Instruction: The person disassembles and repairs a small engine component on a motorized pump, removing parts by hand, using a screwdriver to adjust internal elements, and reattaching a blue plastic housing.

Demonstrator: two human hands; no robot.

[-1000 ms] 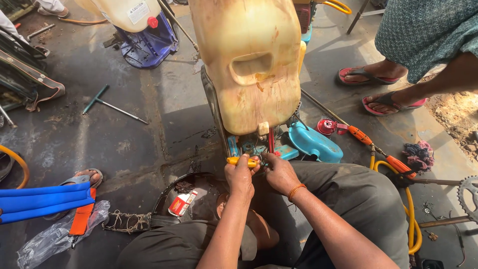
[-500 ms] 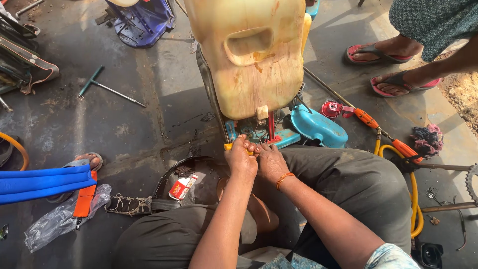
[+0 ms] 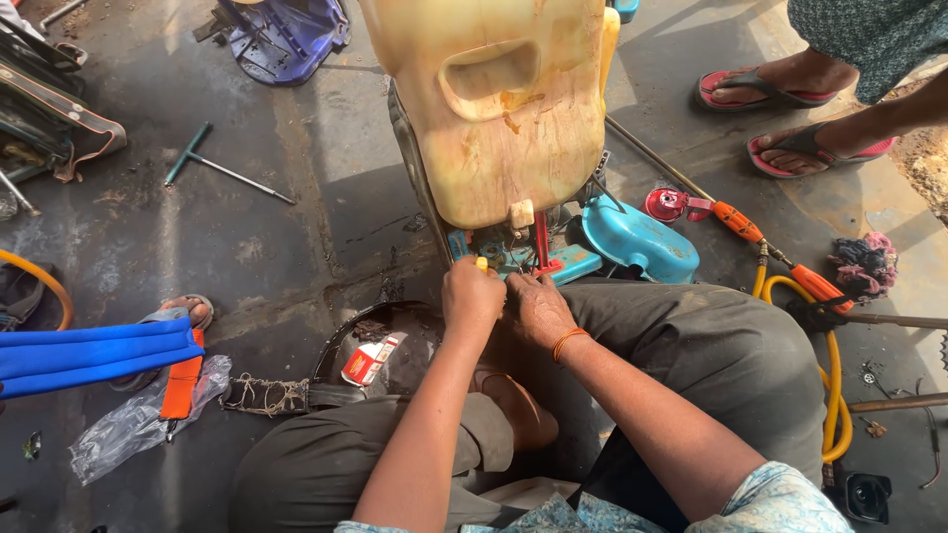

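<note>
while i sit on the concrete floor with both knees spread, my left hand is closed around a yellow-handled tool, of which only the handle end shows above my fist. my right hand lies just beside it, fingers curled down onto the mechanism under the tank; what those fingers grip is hidden, so i cannot tell whether they hold anything. an orange band sits on my right wrist.

both hands work at the base of a large stained yellow plastic jerrycan, which stands directly in front of me. a red upright part and a teal bracket sit under the jerrycan, touching the mechanism. a light blue cover lies just to the right of it.

a dark round pan with a red and white packet sits between my knees. a t-handle wrench lies well apart on the left. a yellow hose curves at my right. another person's feet in pink sandals stand at the upper right.
</note>
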